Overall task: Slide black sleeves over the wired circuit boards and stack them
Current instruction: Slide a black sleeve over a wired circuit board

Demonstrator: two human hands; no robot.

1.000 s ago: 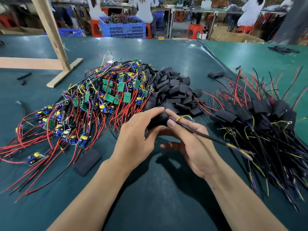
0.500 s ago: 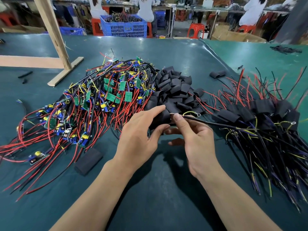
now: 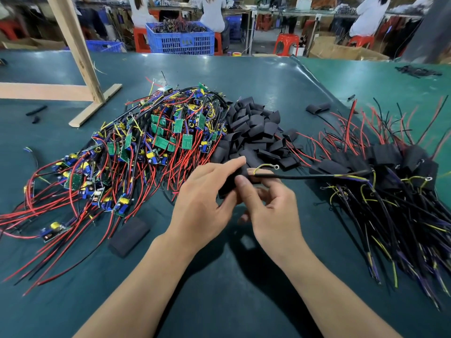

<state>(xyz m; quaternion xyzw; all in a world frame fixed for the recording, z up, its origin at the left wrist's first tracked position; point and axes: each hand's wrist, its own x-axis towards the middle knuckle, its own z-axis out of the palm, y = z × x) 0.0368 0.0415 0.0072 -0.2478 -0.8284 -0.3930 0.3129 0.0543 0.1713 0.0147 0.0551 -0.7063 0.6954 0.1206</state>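
Two hands: the left hand (image 3: 207,191) and right hand (image 3: 273,211) meet at centre frame in the head view, over the green mat (image 3: 219,301).
Left-hand fingers: curled round a black sleeve (image 3: 228,189), thumb pressed against its near side; the board inside is hidden, so how far it is seated cannot be told.
Right-hand fingers: forefinger and thumb seem to pinch at the sleeve's right end where the black cable (image 3: 305,176) leaves it; the other fingers are loosely curled underneath.
Cable: runs rightward from the hands to the finished pile, with a yellow ring-terminal lead (image 3: 266,167) looping just above the fingers.
Step in hand: judged to be the last seating of a sleeve over its board before it goes on the stack.
Doing it well: hold the sleeve still with the left hand and draw by the cable jacket, not the thin yellow lead; keep the board flat to the sleeve's mouth so corners do not snag.
Bare boards: tangled heap of wired circuit boards (image 3: 136,152) at left centre, red leads trailing to the lower left.
Empty sleeves: loose pile of black sleeves (image 3: 253,130) just above the hands; one flat black piece (image 3: 129,236) lies apart, lower left.
Stack: sleeved units (image 3: 395,164) at right, leads fanned out.
Writing: none readable; board markings are too small, and the blue crate (image 3: 181,40) at upper centre shows no legible label.
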